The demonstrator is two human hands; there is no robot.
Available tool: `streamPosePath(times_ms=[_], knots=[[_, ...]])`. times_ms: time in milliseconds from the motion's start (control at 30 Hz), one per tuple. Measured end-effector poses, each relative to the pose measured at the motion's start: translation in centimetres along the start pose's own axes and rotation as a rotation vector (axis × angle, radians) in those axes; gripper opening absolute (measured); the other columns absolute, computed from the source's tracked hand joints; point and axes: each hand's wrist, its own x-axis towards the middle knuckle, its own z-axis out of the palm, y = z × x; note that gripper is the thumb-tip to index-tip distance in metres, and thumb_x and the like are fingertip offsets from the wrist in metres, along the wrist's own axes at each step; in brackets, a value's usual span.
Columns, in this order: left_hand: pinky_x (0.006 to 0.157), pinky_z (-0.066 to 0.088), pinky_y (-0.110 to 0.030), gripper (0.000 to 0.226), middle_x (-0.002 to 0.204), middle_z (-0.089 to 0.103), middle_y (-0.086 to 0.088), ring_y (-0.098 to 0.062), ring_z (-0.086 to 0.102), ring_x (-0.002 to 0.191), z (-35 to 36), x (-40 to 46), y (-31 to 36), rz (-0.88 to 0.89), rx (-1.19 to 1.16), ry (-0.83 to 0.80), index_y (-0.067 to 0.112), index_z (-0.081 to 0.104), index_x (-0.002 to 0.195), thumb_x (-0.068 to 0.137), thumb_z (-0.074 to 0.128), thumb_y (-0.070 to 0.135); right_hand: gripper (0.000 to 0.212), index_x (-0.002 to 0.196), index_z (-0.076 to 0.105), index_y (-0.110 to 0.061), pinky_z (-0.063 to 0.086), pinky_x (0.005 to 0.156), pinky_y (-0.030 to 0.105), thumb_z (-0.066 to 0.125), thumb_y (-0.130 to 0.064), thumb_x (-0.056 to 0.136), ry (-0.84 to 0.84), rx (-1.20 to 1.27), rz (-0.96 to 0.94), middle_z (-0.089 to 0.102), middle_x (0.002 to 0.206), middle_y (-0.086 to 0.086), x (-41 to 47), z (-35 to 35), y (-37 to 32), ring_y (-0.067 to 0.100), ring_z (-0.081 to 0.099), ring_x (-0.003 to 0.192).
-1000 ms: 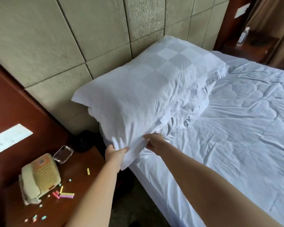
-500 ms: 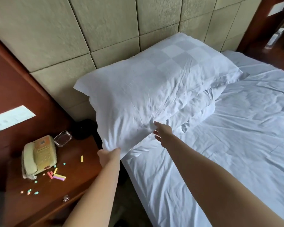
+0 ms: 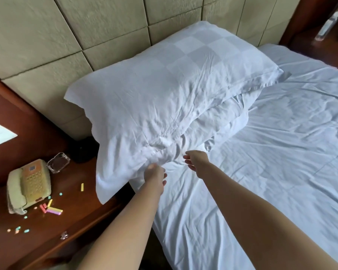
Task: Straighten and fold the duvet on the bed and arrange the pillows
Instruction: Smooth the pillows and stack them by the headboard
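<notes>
A white pillow (image 3: pixel 164 90) lay across the upper middle of the frame, stacked on a second pillow (image 3: pixel 228 117) at the head of the bed, both against the padded headboard (image 3: pixel 86 32). The left hand (image 3: pixel 154 175) was at the top pillow's lower edge, its fingers curled into the bunched fabric, gripping it. The right hand (image 3: pixel 195 159) hovered just beside that edge, fingers relaxed and loosely spread, holding nothing. The wrinkled white duvet (image 3: pixel 271 152) covered the bed across the right of the frame. At lower left, a bedside counter (image 3: pixel 76 221) carried a beige telephone (image 3: pixel 28 187), a glass ashtray (image 3: pixel 58 162) and scattered coloured chalk pieces (image 3: pixel 51 209).
</notes>
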Motion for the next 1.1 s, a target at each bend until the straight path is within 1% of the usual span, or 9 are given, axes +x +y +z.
streamPosePath(times_ms=[100,167,267,400,467,600,733,867,1100], knots=[[0.058,0.039,-0.027,0.03,0.077,0.054,0.0,-0.015,0.049,0.062,1.7,2.0,-0.7,-0.001,0.042,0.008,0.016,0.056,0.116,0.091,0.048,0.002,0.02,0.079,0.055,-0.01,0.041,0.061,0.021,0.052,-0.022,0.095,0.02,-0.002,0.037,0.062,0.089,0.005,2.3,-0.7,0.6,0.013,0.055,0.068],[0.059,0.042,-0.028,0.023,0.08,0.057,-0.002,-0.018,0.05,0.063,2.1,3.3,-1.6,-0.012,-0.026,0.085,0.02,0.058,0.105,0.089,0.054,0.004,0.029,0.095,0.056,-0.008,0.045,0.071,0.025,0.054,-0.036,0.094,-0.018,0.004,0.055,0.06,0.102,0.008,4.0,-0.5,0.5,0.018,0.058,0.085],[0.086,0.054,-0.039,0.042,0.109,0.064,-0.008,-0.025,0.062,0.088,1.8,6.2,-3.6,0.084,-0.077,0.214,0.022,0.054,0.115,0.078,0.069,0.011,0.053,0.117,0.053,-0.01,0.048,0.081,0.03,0.053,-0.055,0.089,-0.103,0.011,0.092,0.057,0.113,0.005,6.5,0.8,0.5,0.02,0.059,0.102],[0.081,0.05,-0.037,0.071,0.121,0.054,0.0,-0.023,0.062,0.094,1.3,7.5,-4.1,0.068,-0.312,0.187,0.027,0.029,0.141,0.084,0.071,0.019,0.039,0.086,0.062,0.0,0.042,0.067,0.029,0.051,-0.038,0.095,0.2,-0.137,-0.249,0.057,0.078,0.005,8.4,2.0,-1.4,0.022,0.056,0.079],[0.082,0.048,-0.036,0.068,0.13,0.051,0.004,-0.021,0.063,0.099,1.5,7.9,-3.8,0.077,-0.308,0.136,0.029,0.027,0.143,0.088,0.067,0.024,0.042,0.066,0.046,-0.006,0.035,0.066,0.029,0.047,-0.035,0.097,0.324,-0.288,-0.401,0.05,0.07,0.005,8.6,1.2,-1.9,0.023,0.05,0.075],[0.077,0.047,-0.036,0.058,0.131,0.053,-0.002,-0.021,0.061,0.098,1.7,8.6,-4.2,0.003,-0.22,0.116,0.027,0.033,0.14,0.09,0.062,0.022,0.042,0.088,0.06,0.001,0.046,0.076,0.034,0.043,-0.037,0.097,0.219,-0.459,-0.236,0.065,0.092,0.012,10.1,-0.4,1.6,0.03,0.059,0.09],[0.078,0.048,-0.034,0.057,0.131,0.053,-0.006,-0.022,0.061,0.099,0.7,8.3,-4.9,-0.01,-0.172,0.124,0.026,0.033,0.142,0.093,0.059,0.019,0.032,0.069,0.054,-0.013,0.053,0.082,0.042,0.051,-0.036,0.091,0.136,-0.268,-0.156,0.067,0.092,0.012,10.1,-0.1,1.0,0.031,0.065,0.09],[0.075,0.048,-0.034,0.056,0.125,0.055,-0.007,-0.023,0.062,0.095,0.1,6.5,-4.5,0.007,-0.153,0.124,0.025,0.034,0.141,0.092,0.061,0.018,0.027,0.084,0.057,-0.013,0.045,0.063,0.026,0.049,-0.037,0.095,0.025,-0.08,-0.063,0.063,0.087,0.003,7.1,-0.1,1.8,0.015,0.061,0.071],[0.076,0.047,-0.031,0.042,0.107,0.062,-0.003,-0.016,0.062,0.088,-1.1,1.7,-1.6,0.067,-0.141,-0.114,0.014,0.054,0.128,0.088,0.064,0.02,0.042,0.103,0.06,-0.007,0.043,0.064,0.026,0.04,-0.044,0.098,0.076,0.109,-0.179,0.064,0.099,0.009,1.2,-0.3,-1.9,0.015,0.058,0.071]])
